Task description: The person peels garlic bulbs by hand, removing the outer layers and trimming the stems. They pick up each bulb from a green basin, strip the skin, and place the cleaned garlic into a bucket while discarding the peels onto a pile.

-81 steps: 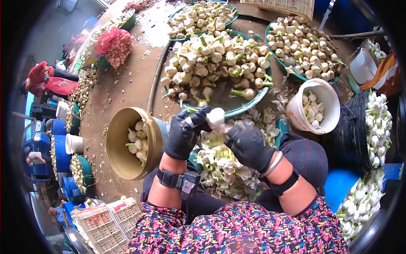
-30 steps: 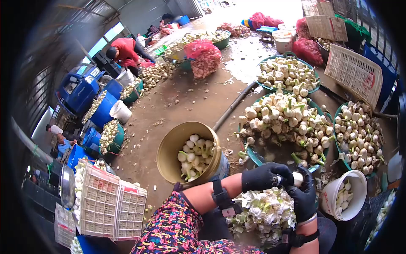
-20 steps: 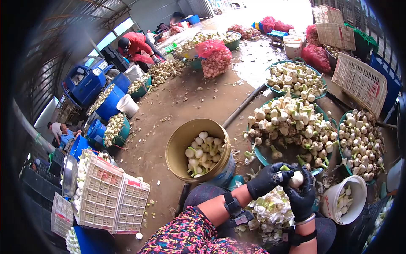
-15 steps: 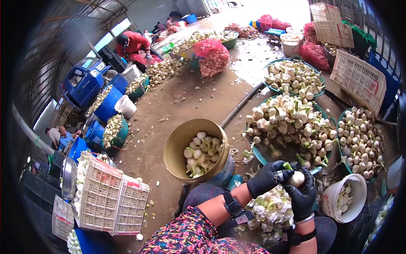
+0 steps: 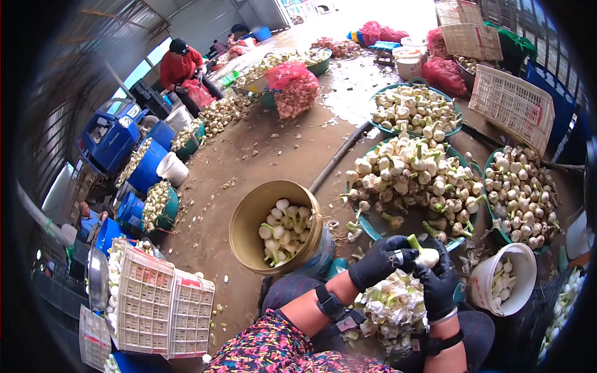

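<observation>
A white peeled garlic bulb (image 5: 426, 257) with a short green stem is between my two black-gloved hands. My right hand (image 5: 438, 287) is closed round the bulb from below and the right. From the other side my left hand (image 5: 378, 264) presses its curled fingers against it near the stem. A small shiny metal piece (image 5: 398, 255) shows at the left fingers; its full shape is hidden. Beneath both hands lies a heap of papery garlic skins (image 5: 392, 306) on my lap. Just beyond them is a green tub (image 5: 371, 229) piled with unpeeled garlic bulbs (image 5: 413, 174).
A beige bucket (image 5: 239, 227) of peeled garlic stands ahead to the left. A white bucket (image 5: 527, 273) with peeled bulbs tilts at the right. Garlic also fills another tub (image 5: 521, 199). Plastic crates (image 5: 146, 295) stand at left; a person in red (image 5: 180, 68) bends farther back.
The garlic bulb has turned, its green stem now pointing up and left. My view has shifted slightly, and the person in red has straightened somewhat.
</observation>
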The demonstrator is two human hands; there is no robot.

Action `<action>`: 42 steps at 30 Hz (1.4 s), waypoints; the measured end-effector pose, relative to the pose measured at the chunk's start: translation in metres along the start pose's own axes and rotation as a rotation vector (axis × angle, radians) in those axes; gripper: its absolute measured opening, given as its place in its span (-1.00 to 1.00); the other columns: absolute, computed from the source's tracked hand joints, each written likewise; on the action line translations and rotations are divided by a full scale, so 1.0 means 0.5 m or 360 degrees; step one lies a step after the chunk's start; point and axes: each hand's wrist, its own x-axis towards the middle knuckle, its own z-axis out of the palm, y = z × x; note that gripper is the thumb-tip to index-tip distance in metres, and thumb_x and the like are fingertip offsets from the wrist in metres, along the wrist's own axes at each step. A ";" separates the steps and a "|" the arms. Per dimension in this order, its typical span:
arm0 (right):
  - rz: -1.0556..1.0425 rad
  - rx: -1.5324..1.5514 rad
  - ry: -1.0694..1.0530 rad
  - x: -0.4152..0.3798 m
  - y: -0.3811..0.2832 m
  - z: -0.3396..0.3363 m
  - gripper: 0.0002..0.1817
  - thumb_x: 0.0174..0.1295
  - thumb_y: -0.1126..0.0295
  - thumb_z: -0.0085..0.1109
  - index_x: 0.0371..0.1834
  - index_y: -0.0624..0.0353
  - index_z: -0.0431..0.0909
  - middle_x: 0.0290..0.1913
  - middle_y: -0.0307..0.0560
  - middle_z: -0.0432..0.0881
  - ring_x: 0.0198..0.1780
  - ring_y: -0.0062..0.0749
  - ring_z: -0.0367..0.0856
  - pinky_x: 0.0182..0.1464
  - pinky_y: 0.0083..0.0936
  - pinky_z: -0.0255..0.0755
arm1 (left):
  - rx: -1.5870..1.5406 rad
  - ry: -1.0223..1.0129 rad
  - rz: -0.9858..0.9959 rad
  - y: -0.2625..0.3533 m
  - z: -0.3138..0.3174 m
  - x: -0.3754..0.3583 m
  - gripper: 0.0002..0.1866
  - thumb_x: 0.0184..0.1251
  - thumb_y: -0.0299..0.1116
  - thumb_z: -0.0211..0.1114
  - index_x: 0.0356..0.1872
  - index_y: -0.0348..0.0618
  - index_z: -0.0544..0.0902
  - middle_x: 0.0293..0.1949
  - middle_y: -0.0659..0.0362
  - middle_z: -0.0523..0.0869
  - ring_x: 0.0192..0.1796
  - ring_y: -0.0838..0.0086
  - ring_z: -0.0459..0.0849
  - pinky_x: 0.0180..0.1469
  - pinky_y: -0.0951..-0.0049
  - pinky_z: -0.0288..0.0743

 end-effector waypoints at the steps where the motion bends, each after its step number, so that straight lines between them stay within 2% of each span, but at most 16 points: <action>1: -0.0062 -0.0077 -0.0033 0.000 0.001 0.002 -0.31 0.10 0.62 0.17 0.31 0.34 0.08 0.00 -0.05 0.48 -0.02 -0.43 0.50 0.06 -0.52 0.43 | -0.0021 0.0015 -0.0033 0.001 0.002 -0.001 -0.72 0.23 -0.41 0.20 -0.06 -0.31 0.56 -0.28 0.21 0.63 -0.28 0.60 0.57 -0.20 0.53 0.48; 5: -0.0072 -0.0118 -0.0044 0.002 0.025 -0.011 -0.27 0.13 0.57 0.16 0.36 0.32 0.03 0.01 -0.03 0.47 -0.01 -0.41 0.50 0.07 -0.51 0.42 | -0.0039 0.0031 -0.0094 -0.025 -0.006 0.004 -0.74 0.23 -0.40 0.21 -0.09 -0.30 0.57 -0.32 0.22 0.63 -0.32 0.59 0.57 -0.23 0.53 0.47; 6: -0.0141 -0.0183 -0.0022 0.005 0.034 -0.009 -0.28 0.14 0.58 0.12 0.38 0.27 0.03 -0.06 -0.13 0.49 -0.15 -0.56 0.49 -0.17 -0.66 0.42 | 0.0069 0.0027 -0.0092 -0.023 -0.011 0.005 -0.75 0.22 -0.42 0.20 -0.11 -0.29 0.57 -0.34 0.22 0.63 -0.33 0.59 0.56 -0.24 0.53 0.47; 11: 0.0727 0.0470 0.0026 0.008 0.014 -0.038 -0.59 0.31 0.12 -0.07 0.04 0.22 0.34 -0.23 -0.02 0.55 -0.33 -0.31 0.61 -0.41 -0.47 0.52 | 0.0902 0.0017 0.0319 -0.046 -0.033 0.011 -0.81 0.13 -0.50 0.23 -0.20 -0.27 0.61 -0.36 0.21 0.64 -0.33 0.50 0.58 -0.20 0.44 0.47; 12: 0.1003 0.0603 -0.0110 0.005 0.015 -0.049 -0.58 0.29 0.10 -0.04 0.02 0.21 0.35 -0.26 -0.01 0.55 -0.36 -0.31 0.59 -0.45 -0.49 0.46 | 0.1096 0.0077 0.0710 -0.049 -0.031 0.015 -0.86 0.02 -0.46 0.22 -0.35 -0.21 0.58 -0.45 0.00 0.56 -0.34 0.17 0.55 -0.30 0.31 0.39; 17: 0.1405 0.0853 -0.0591 -0.004 -0.001 -0.050 -0.49 0.20 0.04 0.06 0.03 0.21 0.35 -0.31 0.07 0.58 -0.46 -0.35 0.52 -0.48 -0.55 0.36 | 0.1453 -0.0027 0.0670 -0.026 -0.008 -0.007 -0.67 -0.02 -0.44 0.32 -0.14 -0.22 0.59 -0.24 0.00 0.63 -0.18 0.23 0.62 -0.10 0.37 0.47; 18: 0.1383 0.0787 -0.0427 -0.008 -0.018 -0.040 -0.45 0.15 0.04 0.11 0.03 0.26 0.38 -0.30 0.14 0.61 -0.43 -0.29 0.58 -0.42 -0.51 0.45 | 0.0909 0.0064 0.0442 -0.043 -0.011 -0.005 -0.65 0.08 -0.44 0.28 -0.05 -0.22 0.56 -0.19 0.04 0.64 -0.16 0.34 0.62 -0.07 0.41 0.47; 21: 0.0833 0.0638 -0.0195 -0.003 -0.021 -0.037 -0.48 0.14 0.14 0.14 0.08 0.25 0.37 -0.13 0.00 0.57 -0.21 -0.32 0.59 -0.23 -0.45 0.51 | -0.0224 0.0014 -0.0128 -0.005 -0.016 -0.020 -0.59 0.29 -0.40 0.14 0.17 -0.26 0.43 -0.12 0.18 0.62 -0.20 0.54 0.60 -0.06 0.51 0.48; 23: 0.0479 0.0286 -0.0323 0.012 -0.040 -0.023 -0.48 0.16 0.23 0.13 0.16 0.21 0.33 -0.01 -0.08 0.51 -0.09 -0.39 0.54 -0.14 -0.44 0.51 | -0.0201 -0.0191 -0.0231 -0.031 -0.039 -0.006 -0.58 0.24 -0.44 0.16 0.14 -0.28 0.45 -0.13 0.18 0.62 -0.24 0.56 0.59 -0.11 0.54 0.48; 30: 0.0616 0.0410 -0.0131 0.019 0.001 -0.034 -0.67 0.24 0.28 0.13 0.03 0.15 0.46 -0.18 -0.26 0.55 -0.19 -0.61 0.54 -0.16 -0.61 0.46 | 0.0150 0.0033 0.0002 0.019 0.010 -0.011 -0.73 0.25 -0.41 0.15 -0.07 -0.32 0.59 -0.34 0.18 0.66 -0.36 0.55 0.61 -0.23 0.55 0.49; 33: -0.0119 -0.0180 0.0226 0.015 0.019 -0.023 -0.83 0.26 0.43 0.04 -0.16 0.24 0.54 -0.27 -0.27 0.59 -0.20 -0.66 0.52 -0.14 -0.67 0.41 | -0.0137 0.0028 0.0074 0.016 -0.003 -0.014 -0.74 0.28 -0.41 0.11 -0.10 -0.33 0.59 -0.32 0.14 0.65 -0.34 0.51 0.62 -0.24 0.53 0.50; 34: -0.0351 -0.0236 0.0171 0.012 0.020 -0.019 -0.82 0.18 0.51 0.00 -0.17 0.27 0.53 -0.29 -0.16 0.61 -0.25 -0.46 0.56 -0.15 -0.56 0.42 | 0.0674 0.0070 0.0470 0.014 -0.015 -0.007 -0.72 0.31 -0.35 0.10 -0.11 -0.34 0.59 -0.30 0.12 0.63 -0.33 0.51 0.62 -0.25 0.51 0.51; 35: -0.0897 -0.1105 -0.0009 0.007 0.007 -0.025 -0.77 0.08 0.50 0.02 -0.18 0.25 0.53 -0.30 0.00 0.60 -0.26 -0.17 0.58 -0.12 -0.37 0.44 | 0.0213 0.0234 0.0156 0.020 -0.019 0.001 -0.68 0.35 -0.29 0.08 -0.10 -0.37 0.58 -0.28 0.12 0.62 -0.32 0.50 0.62 -0.24 0.50 0.51; 37: -0.0572 -0.1690 -0.0745 -0.017 -0.021 -0.007 -0.71 0.04 0.35 0.05 -0.19 0.22 0.55 -0.29 0.14 0.58 -0.20 0.03 0.56 -0.07 -0.22 0.42 | 0.1019 0.0102 0.0455 0.042 -0.034 -0.004 -0.66 0.35 -0.26 0.08 -0.09 -0.38 0.56 -0.21 0.10 0.62 -0.26 0.47 0.63 -0.22 0.49 0.51; 39: 0.0556 -0.2198 -0.1443 -0.023 -0.009 0.018 -0.65 0.05 0.23 0.03 -0.15 0.20 0.56 -0.22 0.16 0.60 -0.11 -0.01 0.57 -0.03 -0.22 0.41 | 0.0768 0.0140 0.0457 0.023 -0.041 -0.004 -0.66 0.35 -0.27 0.08 -0.08 -0.38 0.55 -0.19 0.09 0.62 -0.24 0.45 0.63 -0.21 0.47 0.52; 42: 0.0723 -0.2147 -0.1163 -0.042 0.020 -0.007 -0.59 0.05 0.15 0.09 -0.11 0.21 0.54 -0.13 0.18 0.60 -0.04 0.00 0.56 0.03 -0.23 0.40 | 0.0301 0.0256 0.0429 -0.004 -0.030 0.004 -0.67 0.35 -0.28 0.09 -0.07 -0.37 0.54 -0.18 0.08 0.62 -0.19 0.41 0.63 -0.19 0.43 0.54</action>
